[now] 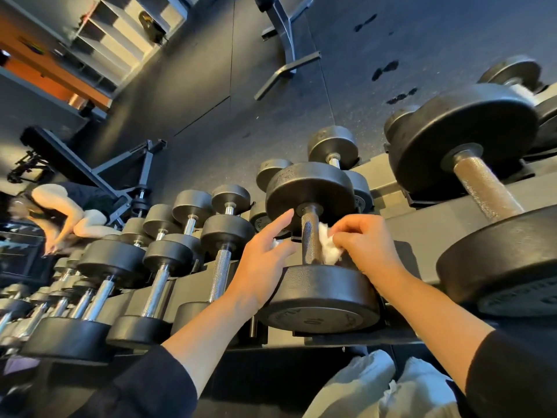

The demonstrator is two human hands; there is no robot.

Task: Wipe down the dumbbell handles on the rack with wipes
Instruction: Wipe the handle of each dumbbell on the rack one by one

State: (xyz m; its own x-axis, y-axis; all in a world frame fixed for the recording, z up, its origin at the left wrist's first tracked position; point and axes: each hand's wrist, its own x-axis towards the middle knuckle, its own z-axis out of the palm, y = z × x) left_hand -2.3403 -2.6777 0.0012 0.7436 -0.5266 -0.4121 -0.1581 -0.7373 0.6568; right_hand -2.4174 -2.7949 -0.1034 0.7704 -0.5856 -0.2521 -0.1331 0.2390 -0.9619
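Head view, looking down along the dumbbell rack [422, 233]. My right hand [366, 245] pinches a crumpled white wipe [327, 247] between curled fingers and thumb and presses it against the right side of the knurled handle [310, 236] of the dumbbell marked 10 [319, 297], which sits in its cradle on the near tier of the rack, roughly at the centre of the view. My left hand [265, 260] lies just left of that handle with its fingers fairly straight, the index finger reaching up to the inner face of the far weight head; a small scrap of white shows at its fingertips, and I cannot tell whether it is gripped or merely behind them. To the left, a row of smaller dumbbells [156, 267] with bright chrome handles runs along the rack; to the right, a much larger dumbbell [488, 188] with a knurled handle rests on the same tier. Beyond the rack are the dark rubber floor [271, 101], a bench frame [126, 173] and another person [60, 212] crouching at far left
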